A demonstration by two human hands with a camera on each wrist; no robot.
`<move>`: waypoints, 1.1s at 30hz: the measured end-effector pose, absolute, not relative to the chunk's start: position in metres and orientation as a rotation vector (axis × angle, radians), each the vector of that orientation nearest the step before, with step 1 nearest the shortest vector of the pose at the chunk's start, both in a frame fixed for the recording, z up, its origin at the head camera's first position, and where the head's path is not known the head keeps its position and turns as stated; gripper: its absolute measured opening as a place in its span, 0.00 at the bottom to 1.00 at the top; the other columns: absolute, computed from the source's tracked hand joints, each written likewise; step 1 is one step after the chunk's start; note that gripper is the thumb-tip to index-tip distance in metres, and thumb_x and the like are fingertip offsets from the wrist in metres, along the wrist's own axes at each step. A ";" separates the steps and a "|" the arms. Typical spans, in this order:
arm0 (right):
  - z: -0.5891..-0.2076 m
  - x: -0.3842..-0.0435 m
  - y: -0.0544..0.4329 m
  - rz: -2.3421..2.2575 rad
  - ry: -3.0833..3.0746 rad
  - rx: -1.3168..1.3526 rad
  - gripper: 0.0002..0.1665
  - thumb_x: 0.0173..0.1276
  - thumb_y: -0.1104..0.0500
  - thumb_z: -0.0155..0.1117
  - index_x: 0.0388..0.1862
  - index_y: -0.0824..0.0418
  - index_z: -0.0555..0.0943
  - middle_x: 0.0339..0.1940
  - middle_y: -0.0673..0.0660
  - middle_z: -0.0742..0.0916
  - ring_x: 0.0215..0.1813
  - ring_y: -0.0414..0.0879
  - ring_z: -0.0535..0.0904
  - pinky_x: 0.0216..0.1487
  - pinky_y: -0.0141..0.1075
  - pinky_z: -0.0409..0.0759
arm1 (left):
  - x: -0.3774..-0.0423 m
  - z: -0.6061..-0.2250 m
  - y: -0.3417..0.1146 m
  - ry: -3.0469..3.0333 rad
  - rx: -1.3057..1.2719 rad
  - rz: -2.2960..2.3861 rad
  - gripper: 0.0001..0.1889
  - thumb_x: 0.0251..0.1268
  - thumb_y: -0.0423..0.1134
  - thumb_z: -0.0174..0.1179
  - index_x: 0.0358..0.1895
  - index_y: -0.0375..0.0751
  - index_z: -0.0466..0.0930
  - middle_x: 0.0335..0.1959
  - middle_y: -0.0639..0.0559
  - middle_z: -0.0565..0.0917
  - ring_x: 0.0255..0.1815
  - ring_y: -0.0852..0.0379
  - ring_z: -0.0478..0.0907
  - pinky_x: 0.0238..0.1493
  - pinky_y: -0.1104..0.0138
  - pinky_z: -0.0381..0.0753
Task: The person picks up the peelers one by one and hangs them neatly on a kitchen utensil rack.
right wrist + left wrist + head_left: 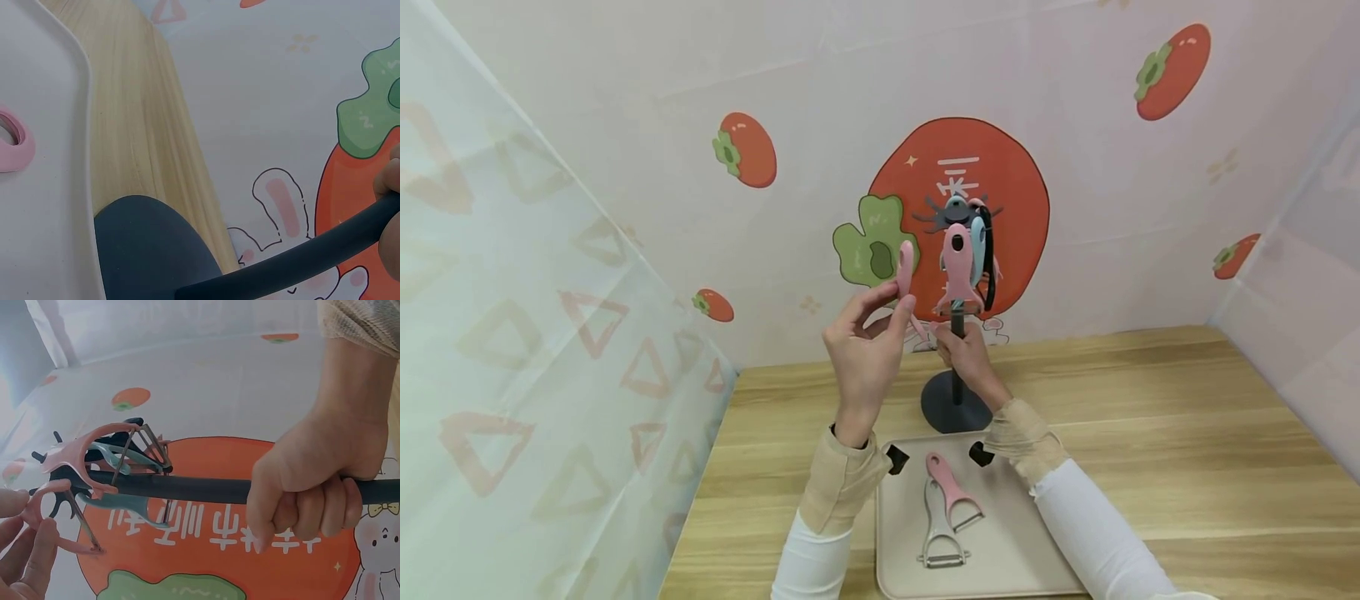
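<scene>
My left hand (867,346) pinches a pink peeler (906,263) between thumb and fingers, left of a dark rack stand with hooks on top. In the left wrist view this peeler (49,499) is close beside the hooks, its blade end pointing toward the pole side. My right hand (968,357) grips the stand's pole (957,387) below the hanging tools, fingers wrapped round it. On the hooks hang another pink peeler (958,265), a light blue one (977,250) and a black-handled tool (988,267), partly hidden behind one another.
The stand's round base (942,408) rests on the wooden table (1150,433). In front lies a beige tray (1015,542) with black clips, holding a grey peeler (936,512) and a pink peeler (943,475). A printed cloth wall (820,75) rises behind.
</scene>
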State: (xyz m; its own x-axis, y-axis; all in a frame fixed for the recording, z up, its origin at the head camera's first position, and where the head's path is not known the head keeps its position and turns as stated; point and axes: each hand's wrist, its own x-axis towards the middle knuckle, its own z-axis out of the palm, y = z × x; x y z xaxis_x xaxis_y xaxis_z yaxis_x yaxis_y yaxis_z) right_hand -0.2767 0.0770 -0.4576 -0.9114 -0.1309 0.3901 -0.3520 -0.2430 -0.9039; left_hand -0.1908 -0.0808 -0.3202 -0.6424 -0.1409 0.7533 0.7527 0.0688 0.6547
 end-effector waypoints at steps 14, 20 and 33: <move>-0.457 -0.277 0.077 2.321 -1.828 0.571 0.33 0.83 0.59 0.54 0.11 0.59 0.64 0.08 0.43 0.65 0.10 0.40 0.55 0.17 0.34 0.53 | -0.203 -0.314 -0.071 -1.620 -0.598 -1.676 0.14 0.65 0.30 0.75 0.52 0.31 0.90 0.48 0.38 0.92 0.48 0.47 0.91 0.47 0.57 0.91; -0.458 -0.277 0.077 2.301 -1.829 0.568 0.33 0.83 0.60 0.54 0.11 0.59 0.64 0.08 0.43 0.65 0.11 0.40 0.54 0.17 0.35 0.52 | -0.206 -0.312 -0.067 -1.586 -0.590 -1.689 0.13 0.64 0.28 0.75 0.51 0.31 0.91 0.48 0.38 0.92 0.48 0.46 0.91 0.47 0.58 0.91; -0.460 -0.277 0.078 2.262 -1.874 0.577 0.35 0.83 0.58 0.55 0.10 0.61 0.64 0.07 0.43 0.65 0.11 0.41 0.53 0.17 0.36 0.52 | -0.207 -0.308 -0.063 -1.605 -0.568 -1.675 0.14 0.64 0.31 0.76 0.51 0.32 0.91 0.49 0.40 0.92 0.47 0.46 0.92 0.47 0.60 0.90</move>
State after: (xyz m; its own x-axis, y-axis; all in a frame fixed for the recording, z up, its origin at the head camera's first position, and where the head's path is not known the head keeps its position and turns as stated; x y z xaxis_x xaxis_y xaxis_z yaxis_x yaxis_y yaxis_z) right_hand -0.2769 0.0778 -0.4600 -0.9153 -0.1289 0.3817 -0.3510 -0.2096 -0.9126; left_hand -0.2071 -0.0628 -0.3085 -0.6318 -0.2028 0.7481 0.7561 0.0513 0.6525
